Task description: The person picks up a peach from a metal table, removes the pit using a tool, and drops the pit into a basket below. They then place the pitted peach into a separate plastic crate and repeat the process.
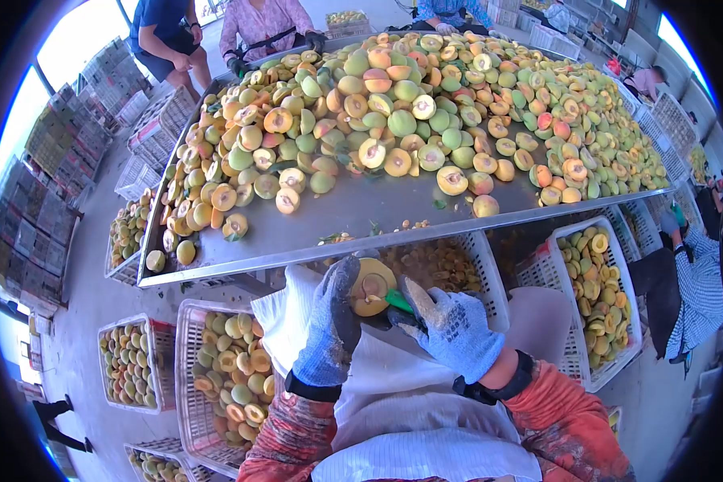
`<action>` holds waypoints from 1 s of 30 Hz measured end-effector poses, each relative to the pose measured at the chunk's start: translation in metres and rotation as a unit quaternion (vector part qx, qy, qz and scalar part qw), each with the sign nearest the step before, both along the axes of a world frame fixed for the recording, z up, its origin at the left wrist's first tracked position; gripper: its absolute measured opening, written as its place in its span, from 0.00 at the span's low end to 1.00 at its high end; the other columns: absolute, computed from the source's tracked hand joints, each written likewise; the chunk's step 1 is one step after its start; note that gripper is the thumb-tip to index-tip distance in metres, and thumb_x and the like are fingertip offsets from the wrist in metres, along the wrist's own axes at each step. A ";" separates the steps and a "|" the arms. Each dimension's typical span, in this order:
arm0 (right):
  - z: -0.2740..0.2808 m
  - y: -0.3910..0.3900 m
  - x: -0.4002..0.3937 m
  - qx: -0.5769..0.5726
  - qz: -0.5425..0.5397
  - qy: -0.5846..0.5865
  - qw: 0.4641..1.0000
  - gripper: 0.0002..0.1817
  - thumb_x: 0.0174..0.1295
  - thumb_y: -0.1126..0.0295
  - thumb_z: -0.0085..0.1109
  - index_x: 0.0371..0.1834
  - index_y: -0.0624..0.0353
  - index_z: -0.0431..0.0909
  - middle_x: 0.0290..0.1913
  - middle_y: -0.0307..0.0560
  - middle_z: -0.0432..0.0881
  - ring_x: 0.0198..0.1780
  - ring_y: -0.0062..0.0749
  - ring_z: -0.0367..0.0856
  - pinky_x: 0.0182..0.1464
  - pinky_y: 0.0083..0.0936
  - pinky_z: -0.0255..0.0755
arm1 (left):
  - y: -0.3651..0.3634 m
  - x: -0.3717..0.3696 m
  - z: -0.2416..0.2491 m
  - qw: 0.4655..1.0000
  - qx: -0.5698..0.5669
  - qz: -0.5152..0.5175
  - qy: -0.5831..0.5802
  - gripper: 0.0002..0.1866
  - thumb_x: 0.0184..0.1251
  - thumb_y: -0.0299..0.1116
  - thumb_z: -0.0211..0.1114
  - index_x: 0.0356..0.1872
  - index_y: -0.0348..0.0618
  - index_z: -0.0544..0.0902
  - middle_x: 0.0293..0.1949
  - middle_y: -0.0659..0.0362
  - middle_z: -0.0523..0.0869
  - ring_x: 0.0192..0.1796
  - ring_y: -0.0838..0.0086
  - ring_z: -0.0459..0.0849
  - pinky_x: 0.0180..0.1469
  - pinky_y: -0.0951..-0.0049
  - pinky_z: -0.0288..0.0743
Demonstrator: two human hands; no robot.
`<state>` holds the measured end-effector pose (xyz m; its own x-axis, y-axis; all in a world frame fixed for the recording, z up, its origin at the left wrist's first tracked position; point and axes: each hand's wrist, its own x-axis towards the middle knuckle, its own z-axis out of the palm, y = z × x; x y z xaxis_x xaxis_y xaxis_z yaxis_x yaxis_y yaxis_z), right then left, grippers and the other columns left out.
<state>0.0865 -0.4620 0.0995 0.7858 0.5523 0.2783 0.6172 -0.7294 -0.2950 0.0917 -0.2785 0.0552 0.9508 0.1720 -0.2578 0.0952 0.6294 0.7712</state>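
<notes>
Both hands wear blue knit gloves and meet over my lap, just below the metal table's near edge. My left hand (pixel 333 317) is closed on a halved fruit (pixel 372 287), its cut face with the brown pit cavity turned up. Closed round a small green-handled tool (pixel 398 301), my right hand (pixel 450 325) holds the tool's end against the fruit's right side. The tool's tip is too small to make out. Heaped on the metal table (pixel 329 221) are many green and orange fruits (pixel 402 122), several cut in half.
Crates of fruit stand at the lower left (pixel 186 377) and right (pixel 566 321); one with small brown pieces (pixel 490 277) is under the table edge. Co-workers (pixel 265 28) are across the table, another person (pixel 695 273) is at the right. Stacked crates (pixel 36 233) line the left.
</notes>
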 end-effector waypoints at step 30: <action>-0.008 -0.031 -0.016 0.339 -0.126 0.165 0.918 0.17 0.57 0.64 0.63 0.47 0.59 0.73 0.34 0.55 0.81 0.34 0.46 0.83 0.35 0.31 0.75 | -0.007 0.012 0.009 0.948 -0.187 -0.258 -0.013 0.22 0.57 0.39 0.60 0.51 0.39 0.72 0.43 0.50 0.81 0.36 0.62 0.81 0.30 0.71 0.74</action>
